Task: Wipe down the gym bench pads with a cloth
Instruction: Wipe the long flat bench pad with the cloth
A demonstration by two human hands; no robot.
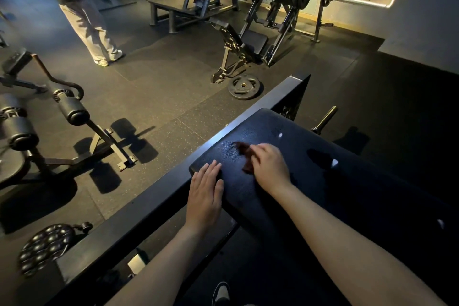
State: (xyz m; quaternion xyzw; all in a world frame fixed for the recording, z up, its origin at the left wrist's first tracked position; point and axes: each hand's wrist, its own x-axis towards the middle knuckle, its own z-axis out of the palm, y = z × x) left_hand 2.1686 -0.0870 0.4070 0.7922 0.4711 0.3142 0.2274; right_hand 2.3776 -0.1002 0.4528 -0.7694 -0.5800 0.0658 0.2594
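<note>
A black padded bench pad (310, 176) runs from the frame's middle toward the lower right. My right hand (269, 165) holds a small dark brown cloth (244, 154) against the pad's top, with its fingers curled over the cloth. My left hand (206, 191) lies flat with straight fingers on the pad's near left corner, beside a black steel frame bar (154, 208).
A person (84, 7) stands at the far left. A weight plate (243, 87) lies on the rubber floor beyond the bar. A roller-pad machine (49, 117) stands to the left, a leg press (260, 20) at the back, and a bar sleeve (325, 119) sticks out at the right.
</note>
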